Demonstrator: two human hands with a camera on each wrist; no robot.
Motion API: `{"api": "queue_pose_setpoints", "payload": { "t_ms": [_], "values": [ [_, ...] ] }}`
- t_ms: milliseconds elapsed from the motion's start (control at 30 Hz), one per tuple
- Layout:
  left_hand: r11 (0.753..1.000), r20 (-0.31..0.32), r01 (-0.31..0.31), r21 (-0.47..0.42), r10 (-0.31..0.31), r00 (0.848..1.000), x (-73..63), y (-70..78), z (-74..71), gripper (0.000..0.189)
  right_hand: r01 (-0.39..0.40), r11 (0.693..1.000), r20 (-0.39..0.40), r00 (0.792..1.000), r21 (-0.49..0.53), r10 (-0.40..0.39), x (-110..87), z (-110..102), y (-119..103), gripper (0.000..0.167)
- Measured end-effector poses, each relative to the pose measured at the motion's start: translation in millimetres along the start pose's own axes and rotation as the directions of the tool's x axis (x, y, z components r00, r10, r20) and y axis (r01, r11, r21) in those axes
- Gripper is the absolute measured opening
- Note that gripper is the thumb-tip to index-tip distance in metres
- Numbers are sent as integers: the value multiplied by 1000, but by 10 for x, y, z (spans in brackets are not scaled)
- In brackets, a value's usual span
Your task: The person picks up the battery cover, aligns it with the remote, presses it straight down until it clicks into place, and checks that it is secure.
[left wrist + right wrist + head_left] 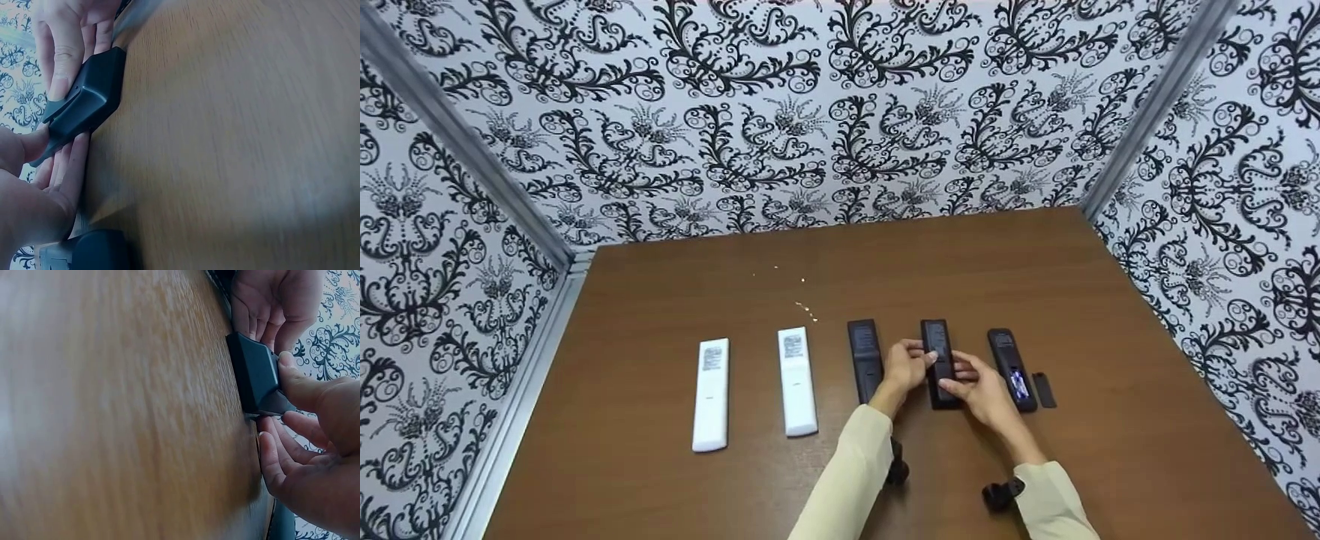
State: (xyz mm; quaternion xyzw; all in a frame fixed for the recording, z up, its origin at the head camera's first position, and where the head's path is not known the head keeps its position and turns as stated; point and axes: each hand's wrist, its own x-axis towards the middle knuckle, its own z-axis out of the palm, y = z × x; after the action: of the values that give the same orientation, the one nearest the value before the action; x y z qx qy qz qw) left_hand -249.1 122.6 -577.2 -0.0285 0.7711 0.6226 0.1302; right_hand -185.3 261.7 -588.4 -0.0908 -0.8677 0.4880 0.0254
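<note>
A black remote control (937, 330) lies back side up between both hands, its printed label facing up. My left hand (906, 365) holds its left edge, thumb on the back face. From the right, my right hand (981, 386) grips the lower part, thumb on the back near the battery cover. In the left wrist view, a dark gap shows on the remote (95, 95) beside the thumbs. To the right lies another black remote (1003, 349) with its battery compartment open and batteries (1019, 385) visible. Its loose battery cover (1044, 390) rests beside it.
Left of the hands lies a third black remote (864, 345), partly behind the left hand. Two white remotes (797, 390) (711, 397) lie further left, back side up. Small pale flecks dot the wooden table (675, 292). Patterned walls (840, 112) enclose the back and sides.
</note>
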Motion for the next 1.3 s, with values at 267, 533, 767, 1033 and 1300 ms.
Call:
{"api": "queue_pose_setpoints", "payload": {
  "t_ms": [267, 533, 767, 1033, 1300],
  "values": [
    [1000, -11, -8, 18, 8, 1000, 13, -6, -1, 27, -43, 999, -6, 999, 31, 43, 18, 19, -26, 53],
    [1000, -9, -19, 13, 19, 1000, 31, 17, 1, 27, -60, 997, -4, 998, 41, 61, 31, -3, -67, 53],
    [1000, 3, -21, 18, 21, 1000, 15, 23, -1, 26, -136, 986, 4, 991, 93, 136, 49, -15, -94, 53],
    [1000, 26, 19, -4, -19, 999, 1, 12, 9, 29, -216, 958, 22, 976, 187, 215, 76, -6, -108, 57],
    [999, 29, 31, -14, -30, 999, 1, -16, 13, 30, -217, 962, 20, 976, 164, 217, 38, 20, -80, 55]
  ]
}}
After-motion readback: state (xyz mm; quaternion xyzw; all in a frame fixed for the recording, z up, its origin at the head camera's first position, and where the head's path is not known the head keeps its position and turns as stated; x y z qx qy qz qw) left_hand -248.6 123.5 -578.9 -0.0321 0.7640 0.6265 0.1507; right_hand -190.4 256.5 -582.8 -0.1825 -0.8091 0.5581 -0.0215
